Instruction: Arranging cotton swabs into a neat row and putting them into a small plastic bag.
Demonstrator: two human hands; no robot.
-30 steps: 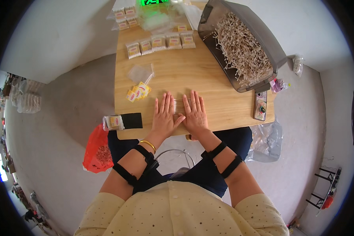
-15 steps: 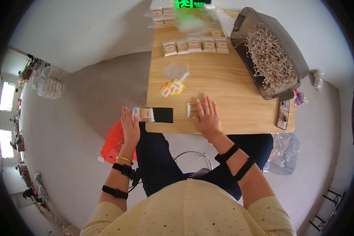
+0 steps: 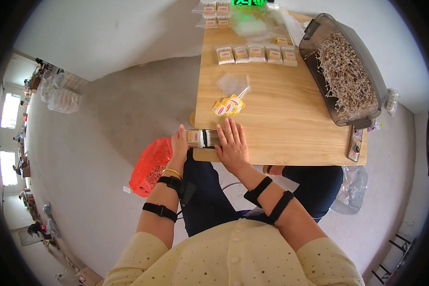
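Note:
A clear bag of cotton swabs (image 3: 194, 138) with a yellow label lies across the table's near left edge. Beside its left end my left hand (image 3: 178, 147) stands on edge, fingers stretched, the thumb side by the bag. Under the bag's right end is a black strip (image 3: 205, 135). A row of loose cotton swabs (image 3: 213, 138) rests on this strip, close to the bag's mouth. My right hand (image 3: 234, 147) lies flat with fingers spread over the swabs' right part, hiding it. Just beyond are a small pile of yellow label cards (image 3: 229, 106) and some clear empty bags (image 3: 234, 84).
Filled swab packets (image 3: 256, 53) form a row farther back, with more packets (image 3: 216, 14) behind. A grey translucent bin (image 3: 379, 97) heaped with loose swabs stands at the right. A phone-like object (image 3: 355, 144) lies near the right edge. A red bag (image 3: 151, 167) sits below left.
My right hand has slid left across the table with the loose swabs, bringing them onto the black strip beside the bag. The whole view has shifted slightly.

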